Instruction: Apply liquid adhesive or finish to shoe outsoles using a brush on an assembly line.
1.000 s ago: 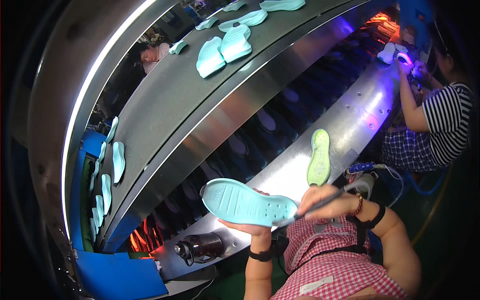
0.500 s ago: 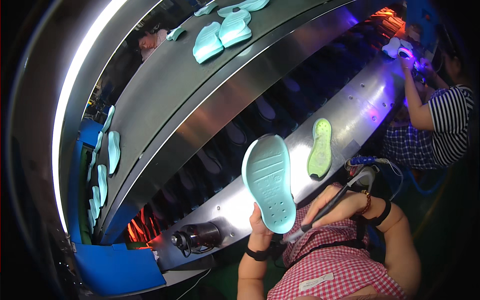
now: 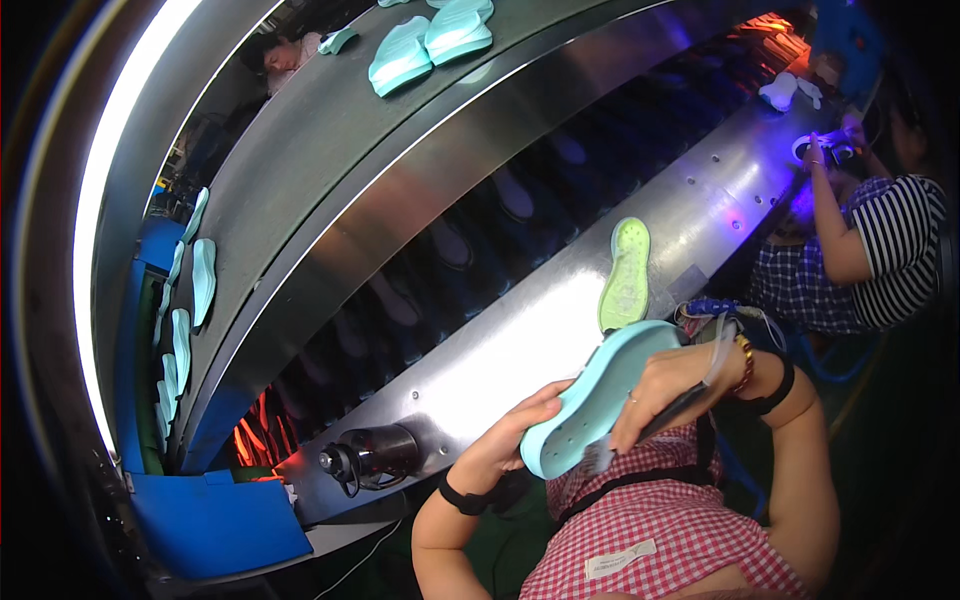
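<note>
The turquoise shoe sole (image 3: 590, 402) has swung toe-rightward — apparently bringing its heel rim to the brush (image 3: 598, 459). Left grip (image 3: 520, 425) clamps its edge; right grip (image 3: 672, 385) pinches the brush — 1 lime-green sole (image 3: 627, 278) lies beyond, on the table (image 3: 455, 385).

Dark bottle (image 3: 385, 452) (loop-handled), striped-shirted co-worker (image 3: 895, 235), white light strip (image 3: 92, 210)

Right hand (image 3: 668, 392) hid part of turquoise sole (image 3: 592, 398); brush bristles (image 3: 597, 458) were blurred. Conveyor belt (image 3: 325, 130) got cropped up top.
</note>
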Available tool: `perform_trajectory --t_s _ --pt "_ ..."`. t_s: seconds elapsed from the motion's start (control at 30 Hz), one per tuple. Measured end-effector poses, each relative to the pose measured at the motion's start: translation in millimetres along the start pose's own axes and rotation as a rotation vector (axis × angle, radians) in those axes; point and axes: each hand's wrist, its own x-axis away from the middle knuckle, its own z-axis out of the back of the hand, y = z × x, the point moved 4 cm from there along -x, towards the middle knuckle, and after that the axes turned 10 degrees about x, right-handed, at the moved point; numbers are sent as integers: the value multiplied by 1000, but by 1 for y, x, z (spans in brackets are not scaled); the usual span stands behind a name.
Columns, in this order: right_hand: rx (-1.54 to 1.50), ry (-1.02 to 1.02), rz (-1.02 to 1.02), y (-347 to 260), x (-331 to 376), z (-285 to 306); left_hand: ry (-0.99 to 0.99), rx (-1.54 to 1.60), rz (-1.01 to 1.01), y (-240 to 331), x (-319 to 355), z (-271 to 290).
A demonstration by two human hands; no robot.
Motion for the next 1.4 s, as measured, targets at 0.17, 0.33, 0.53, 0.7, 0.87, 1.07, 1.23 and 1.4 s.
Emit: perform_trajectory --t_s 0.17,0.33,0.53,0.7,0.87,1.07,1.23,1.4 --pt "50 176 -92 -3 10 10 -34 124 -19 2 19 1" --pt "164 27 -183 -9 21 -1 175 26 -192 4 38 5" --pt "94 289 -107 5 27 0 142 -46 -277 5 43 19" --pt "164 534 -133 4 27 10 221 30 -302 -2 54 34" --pt "115 360 -101 1 30 -5 217 99 -423 -3 67 55" --pt "137 646 -163 -7 14 -3 84 650 -765 -2 7 47" --pt "-139 704 -427 51 0 -14 -26 610 -775 -10 -24 29" --pt "478 723 -145 30 -19 -23 153 576 -892 -8 -29 31"
